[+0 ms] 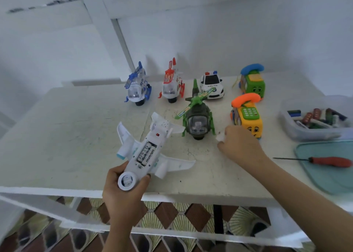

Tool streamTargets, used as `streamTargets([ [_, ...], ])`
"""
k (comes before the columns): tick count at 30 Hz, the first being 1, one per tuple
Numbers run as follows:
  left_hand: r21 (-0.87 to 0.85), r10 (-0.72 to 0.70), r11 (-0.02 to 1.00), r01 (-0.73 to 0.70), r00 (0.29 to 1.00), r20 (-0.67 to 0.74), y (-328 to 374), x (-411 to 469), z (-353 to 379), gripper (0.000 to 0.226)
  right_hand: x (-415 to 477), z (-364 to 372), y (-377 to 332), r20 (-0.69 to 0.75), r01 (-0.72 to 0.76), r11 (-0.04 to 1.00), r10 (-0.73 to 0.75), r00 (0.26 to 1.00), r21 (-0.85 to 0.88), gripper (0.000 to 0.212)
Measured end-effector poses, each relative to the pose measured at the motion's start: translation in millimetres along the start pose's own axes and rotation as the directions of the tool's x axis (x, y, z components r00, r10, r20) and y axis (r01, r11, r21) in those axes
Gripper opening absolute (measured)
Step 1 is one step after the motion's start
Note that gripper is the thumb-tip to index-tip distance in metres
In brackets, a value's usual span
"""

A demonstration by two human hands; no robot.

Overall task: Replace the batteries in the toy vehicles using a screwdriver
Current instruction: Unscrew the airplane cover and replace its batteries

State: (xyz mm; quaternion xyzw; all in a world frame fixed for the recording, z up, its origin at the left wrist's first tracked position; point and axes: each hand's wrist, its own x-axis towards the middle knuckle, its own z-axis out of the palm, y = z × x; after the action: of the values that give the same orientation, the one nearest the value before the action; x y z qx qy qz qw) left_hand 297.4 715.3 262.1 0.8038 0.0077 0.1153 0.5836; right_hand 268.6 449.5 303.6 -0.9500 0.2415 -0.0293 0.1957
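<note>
White plane [133, 162] lies belly-up, fingers of our left hand [122, 194] clamped round its nose; tilting could spill 2 uncovered batteries [146, 153] just beyond them. Whether our right hand [240, 146] grips anything, we cannot tell.

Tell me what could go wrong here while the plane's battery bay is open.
1. The white plane lies belly-up in the left hand with its batteries uncovered; tilting it could spill them.
2. The small white piece at the right hand sits close to the green helicopter and could get knocked away or lost.
</note>
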Motion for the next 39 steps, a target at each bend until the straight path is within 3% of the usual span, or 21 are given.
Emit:
streamTargets([
  [5,-0.012,0.045,0.999,-0.045,0.996,0.071,-9,9,-2,0.042,-21,-21,-12,-0.035,0.019,0.986,-0.025,0.999,-0.167,0.033],
  [7,-0.013,0.064,0.998,-0.063,0.993,0.104,-12,13,-5,0.040,-27,-29,-20,-0.015,0.049,0.989,-0.051,0.999,-0.141,0.033],
  [13,-0.053,0.110,0.994,-0.100,0.967,0.229,-14,27,-13,0.042,-35,-33,-63,0.076,0.374,0.926,-0.371,0.926,-0.044,0.033],
  [18,-0.006,0.107,0.994,-0.109,0.964,0.242,-25,34,-21,0.078,-29,-13,-99,0.130,0.546,0.837,-0.541,0.831,-0.011,0.039],
  [21,0.083,0.292,0.948,-0.308,0.942,0.166,-22,32,-27,0.068,-26,-5,-115,0.154,0.607,0.794,-0.596,0.788,-0.030,0.039],
  [25,0.132,0.547,0.811,-0.569,0.819,0.173,-15,35,-28,0.057,-22,1,-131,0.178,0.686,0.724,-0.668,0.723,-0.070,0.039],
  [31,0.174,0.563,0.789,-0.589,0.807,0.177,2,47,-26,0.054,-15,7,-147,0.190,0.764,0.639,-0.742,0.643,-0.089,0.038],
  [39,0.232,0.572,0.766,-0.599,0.801,0.180,2,56,-27,0.052,-7,13,-145,0.188,0.756,0.651,-0.735,0.651,-0.072,0.040],
])
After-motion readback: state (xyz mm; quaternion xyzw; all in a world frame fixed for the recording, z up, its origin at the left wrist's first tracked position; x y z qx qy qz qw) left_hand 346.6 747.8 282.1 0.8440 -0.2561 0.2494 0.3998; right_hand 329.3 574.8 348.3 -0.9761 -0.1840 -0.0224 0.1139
